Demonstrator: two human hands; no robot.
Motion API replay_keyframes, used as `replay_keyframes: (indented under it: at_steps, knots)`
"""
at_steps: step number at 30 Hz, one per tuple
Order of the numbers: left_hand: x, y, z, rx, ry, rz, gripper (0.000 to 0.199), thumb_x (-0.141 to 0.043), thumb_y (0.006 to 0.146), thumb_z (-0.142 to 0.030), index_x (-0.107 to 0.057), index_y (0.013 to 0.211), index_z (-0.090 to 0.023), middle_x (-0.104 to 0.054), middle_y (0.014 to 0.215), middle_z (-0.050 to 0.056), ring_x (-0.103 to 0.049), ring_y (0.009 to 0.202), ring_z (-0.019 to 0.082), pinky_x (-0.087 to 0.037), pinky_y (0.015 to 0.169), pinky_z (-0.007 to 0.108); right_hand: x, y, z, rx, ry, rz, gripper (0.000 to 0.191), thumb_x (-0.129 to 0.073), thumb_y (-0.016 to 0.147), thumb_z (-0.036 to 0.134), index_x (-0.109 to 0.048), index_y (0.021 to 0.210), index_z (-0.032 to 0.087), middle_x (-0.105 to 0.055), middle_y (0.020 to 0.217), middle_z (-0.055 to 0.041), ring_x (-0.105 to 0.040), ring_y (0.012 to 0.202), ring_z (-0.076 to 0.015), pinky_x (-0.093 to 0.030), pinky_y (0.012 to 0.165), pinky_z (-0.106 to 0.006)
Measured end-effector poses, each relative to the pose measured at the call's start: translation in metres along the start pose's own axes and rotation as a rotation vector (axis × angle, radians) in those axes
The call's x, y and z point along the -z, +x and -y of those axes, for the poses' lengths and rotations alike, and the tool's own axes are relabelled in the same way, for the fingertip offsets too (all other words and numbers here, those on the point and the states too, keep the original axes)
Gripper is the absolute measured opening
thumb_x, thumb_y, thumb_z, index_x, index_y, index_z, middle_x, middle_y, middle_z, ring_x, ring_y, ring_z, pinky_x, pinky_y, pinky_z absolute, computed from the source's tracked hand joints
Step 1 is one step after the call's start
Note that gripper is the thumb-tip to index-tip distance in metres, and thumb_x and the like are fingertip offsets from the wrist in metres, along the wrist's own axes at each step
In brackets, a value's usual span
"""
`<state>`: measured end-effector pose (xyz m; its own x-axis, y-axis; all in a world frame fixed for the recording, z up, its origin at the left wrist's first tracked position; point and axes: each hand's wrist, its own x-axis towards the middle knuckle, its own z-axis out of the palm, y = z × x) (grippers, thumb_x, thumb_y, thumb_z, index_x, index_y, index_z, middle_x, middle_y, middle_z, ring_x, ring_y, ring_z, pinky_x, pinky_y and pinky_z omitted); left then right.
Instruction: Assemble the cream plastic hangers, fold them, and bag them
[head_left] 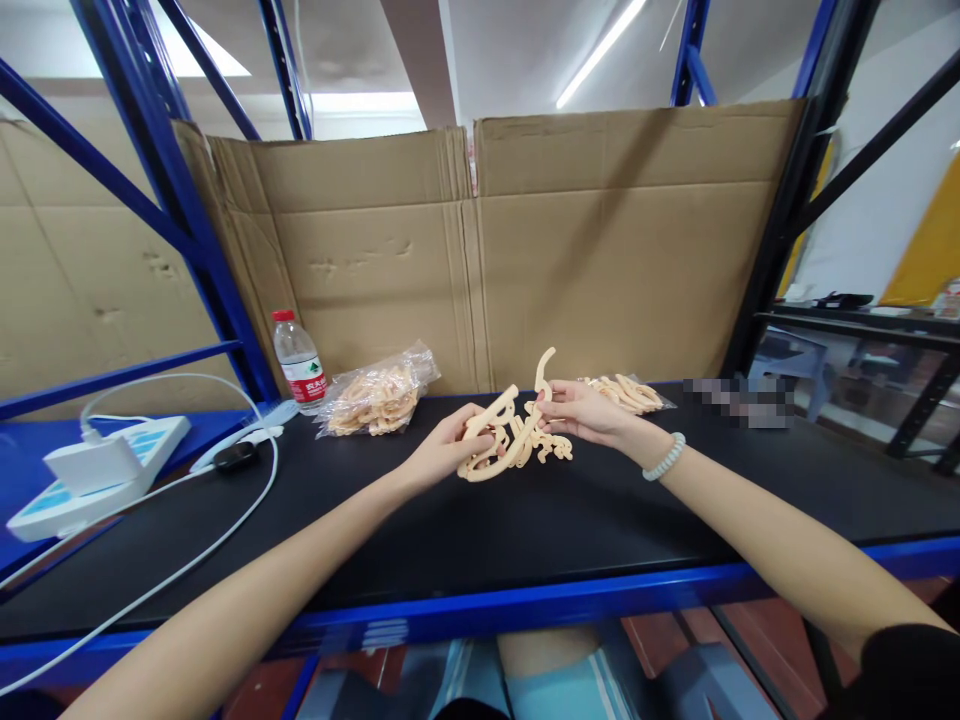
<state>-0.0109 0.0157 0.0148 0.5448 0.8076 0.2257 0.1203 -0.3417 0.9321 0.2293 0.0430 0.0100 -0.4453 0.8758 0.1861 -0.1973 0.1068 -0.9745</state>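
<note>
My left hand (469,442) is closed round a cream, curved plastic-looking frame (486,470) made of long bent strips. My right hand (574,410) pinches a slim, S-shaped cream piece (544,370), whose upper end sticks up above the fingers. The two parts meet or overlap between my hands; whether they are joined I cannot tell. Just behind and below them, a small heap of loose cream pieces (555,447) lies on the black tabletop (420,545), partly hidden by what I hold.
A clear bag of cream pieces (379,395) lies back left, beside a red-capped water bottle (300,362). Another bag (634,393) is behind my right hand. At left are a power strip (150,450), a white cable (274,470) and a small black object (235,456). Cardboard (615,250) walls the back.
</note>
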Motion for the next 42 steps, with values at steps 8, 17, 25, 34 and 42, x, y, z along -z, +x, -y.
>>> replay_keyframes:
  at_steps: [8, 17, 25, 34, 42]
  knots:
    - [0.001, 0.001, 0.002, 0.251, -0.372, 0.085, 0.035, -0.068, 0.071, -0.045, -0.054, 0.087, -0.016, -0.068, 0.083, 0.007, -0.065, 0.066, 0.019, -0.047, 0.053, 0.024, -0.02, -0.003, -0.01, -0.034, 0.094, 0.086, 0.036, -0.083, 0.066, 0.025, -0.05, 0.079, 0.017, -0.062, 0.074, 0.0017, -0.064, 0.064, -0.009, -0.058, 0.064, -0.021]
    - [-0.004, 0.002, 0.012, 0.341, -0.414, 0.33, 0.028, -0.067, 0.076, -0.032, -0.063, 0.093, -0.01, -0.063, 0.065, 0.005, -0.051, 0.049, 0.01, -0.033, 0.044, 0.02, -0.042, -0.01, -0.018, 0.049, 0.083, 0.111, 0.037, -0.082, 0.067, 0.031, -0.058, 0.089, 0.014, -0.065, 0.075, -0.0009, -0.066, 0.062, -0.0111, -0.058, 0.064, -0.024]
    - [-0.006, 0.007, 0.026, 0.385, -0.464, 0.487, 0.027, -0.06, 0.079, -0.04, -0.058, 0.085, -0.013, -0.049, 0.054, -0.002, -0.05, 0.044, 0.012, -0.037, 0.038, 0.021, -0.043, -0.013, -0.016, -0.044, -0.126, 0.145, 0.034, -0.077, 0.071, 0.038, -0.064, 0.086, 0.011, -0.068, 0.078, -0.0055, -0.068, 0.068, -0.014, -0.055, 0.061, -0.022]
    - [-0.01, -0.002, 0.021, 0.335, -0.448, 0.527, 0.028, -0.055, 0.083, -0.041, -0.055, 0.081, -0.014, -0.05, 0.053, -0.001, -0.051, 0.041, 0.012, -0.038, 0.037, 0.021, -0.051, -0.012, -0.024, 0.12, -0.214, 0.088, 0.018, -0.074, 0.07, 0.03, -0.064, 0.074, 0.015, -0.061, 0.063, 0.0018, -0.056, 0.054, -0.0087, -0.043, 0.05, -0.02]
    - [-0.014, -0.002, 0.025, 0.383, -0.48, 0.606, 0.026, -0.055, 0.085, -0.04, -0.056, 0.081, -0.014, -0.051, 0.052, 0.0, -0.051, 0.042, 0.013, -0.038, 0.037, 0.022, -0.052, -0.008, -0.024, 0.218, -0.102, -0.019, 0.024, -0.079, 0.064, 0.033, -0.063, 0.071, 0.017, -0.058, 0.065, 0.0019, -0.05, 0.057, -0.0095, -0.04, 0.054, -0.024]
